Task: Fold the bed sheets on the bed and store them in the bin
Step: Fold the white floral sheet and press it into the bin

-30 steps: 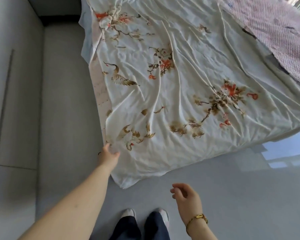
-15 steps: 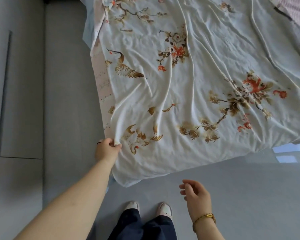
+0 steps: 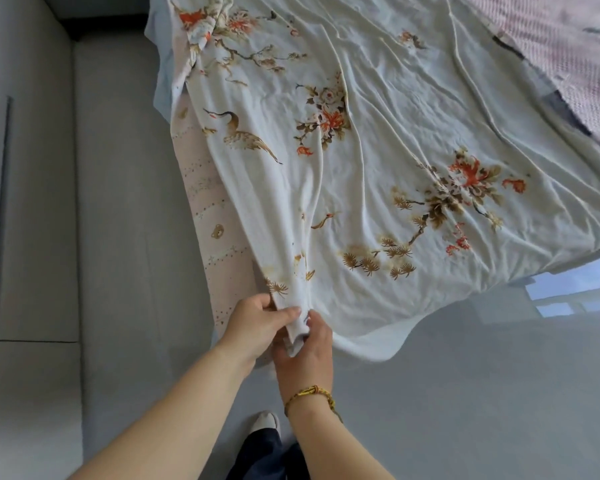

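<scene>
The bed point(image 3: 215, 216), in its pale pink dotted cover, carries everything. The large white sheet printed with orange flowers and gold birds point(image 3: 378, 168) lies spread and creased over it, its near edge hanging off the bed's near edge. A pink knitted blanket point(image 3: 568, 64) sits at the bed's far right corner. I see no bin.

At the bed's near left corner I have the sheet's corner bunched. My left hand point(image 3: 257, 323) pinches it between thumb and curled fingers. My right hand point(image 3: 305, 351) curls round the tip just below, touching the left.

To start the fold well, I think I should find the true hem corner. One hand should stay there while the other slides along the near edge to the next corner, keeping the cloth taut and clear of the blanket.
</scene>
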